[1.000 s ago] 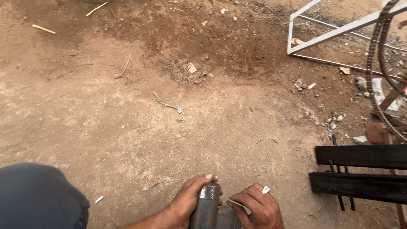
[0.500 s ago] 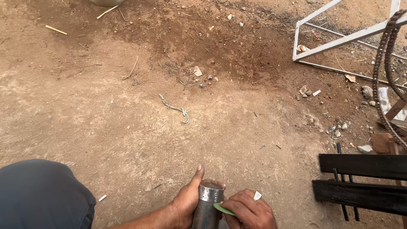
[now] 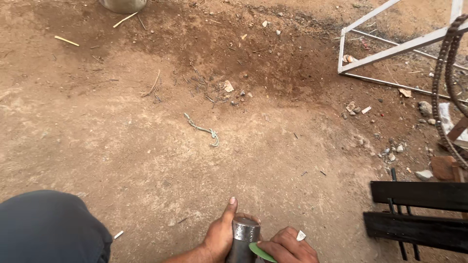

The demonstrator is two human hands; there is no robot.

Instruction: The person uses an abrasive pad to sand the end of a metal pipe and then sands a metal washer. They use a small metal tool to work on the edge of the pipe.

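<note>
Hands work together: left hand (image 3: 219, 236) grips the metal tube (image 3: 243, 238) tight; right hand (image 3: 287, 246) should press the green pad (image 3: 261, 252) flat.

Bare dirt ground (image 3: 122, 146); twisted wire scrap (image 3: 202, 130), stones (image 3: 390, 153), twigs (image 3: 66, 40).

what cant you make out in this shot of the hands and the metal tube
- Metal tube: head view, lower length cut off by the bottom edge.
- Green piece: mostly hidden under the right hand; its kind is unclear.
- Left hand: palm hidden behind the tube.
- Grey container: cut off by the top edge.
- Small white bit: too small to identify.
</note>
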